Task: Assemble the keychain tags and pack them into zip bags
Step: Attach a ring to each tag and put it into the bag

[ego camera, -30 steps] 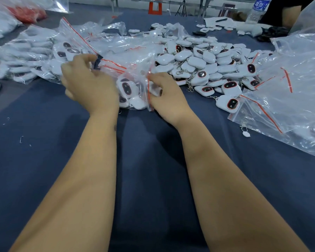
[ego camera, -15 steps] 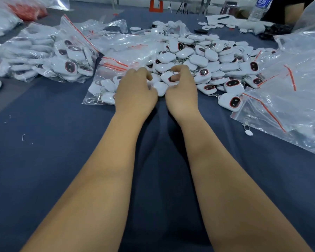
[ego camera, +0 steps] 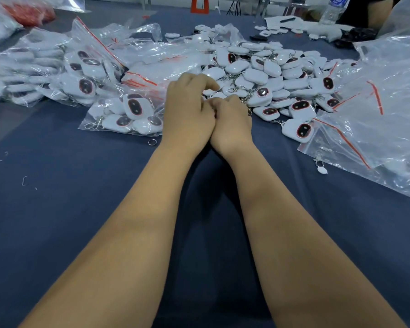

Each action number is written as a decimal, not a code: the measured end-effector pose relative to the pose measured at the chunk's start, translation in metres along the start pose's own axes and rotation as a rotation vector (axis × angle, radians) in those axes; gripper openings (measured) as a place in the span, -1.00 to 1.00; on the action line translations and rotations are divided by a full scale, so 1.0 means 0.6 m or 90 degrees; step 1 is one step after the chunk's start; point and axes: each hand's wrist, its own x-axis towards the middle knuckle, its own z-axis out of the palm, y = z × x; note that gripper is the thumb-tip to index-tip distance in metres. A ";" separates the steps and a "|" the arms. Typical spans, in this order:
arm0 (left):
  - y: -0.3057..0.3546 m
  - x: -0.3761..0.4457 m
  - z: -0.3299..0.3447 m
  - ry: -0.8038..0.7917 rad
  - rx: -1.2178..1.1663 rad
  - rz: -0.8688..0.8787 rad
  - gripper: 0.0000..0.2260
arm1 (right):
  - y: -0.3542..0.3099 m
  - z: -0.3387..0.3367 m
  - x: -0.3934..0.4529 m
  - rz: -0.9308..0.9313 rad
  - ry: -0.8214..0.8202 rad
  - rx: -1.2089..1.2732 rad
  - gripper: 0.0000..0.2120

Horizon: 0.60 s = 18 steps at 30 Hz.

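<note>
Loose white keychain tags (ego camera: 258,76) with dark oval faces and metal chains lie heaped on the blue table (ego camera: 81,209). My left hand (ego camera: 187,112) and my right hand (ego camera: 232,124) press side by side at the heap's near edge. Both have curled fingers, closed around tags; one white tag (ego camera: 217,94) shows between them, the rest is hidden behind the backs of my hands. A filled zip bag (ego camera: 128,114) with a red seal strip lies flat just left of my left hand.
More filled bags (ego camera: 45,74) are stacked at the left. Empty zip bags (ego camera: 376,110) spread along the right. A loose ring (ego camera: 152,142) and a small white piece (ego camera: 322,170) lie on the cloth. A water bottle (ego camera: 331,10) and another person's arm (ego camera: 376,13) are at the far right.
Both hands let go of the filled zip bag, which now lies at the left. They moved right to the loose heap and closed together on tags at its near edge.
</note>
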 end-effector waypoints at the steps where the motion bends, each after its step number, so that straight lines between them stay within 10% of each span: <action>1: 0.006 0.001 0.004 -0.003 -0.084 -0.047 -0.63 | -0.002 -0.001 0.002 0.009 0.017 0.060 -0.85; 7: 0.019 0.021 -0.005 0.002 -0.677 -0.407 -0.84 | -0.016 -0.022 0.003 0.202 0.096 0.615 -0.73; 18: 0.001 0.016 -0.007 -0.176 -0.665 -0.379 -0.68 | -0.013 -0.024 -0.001 0.198 -0.018 0.674 -0.77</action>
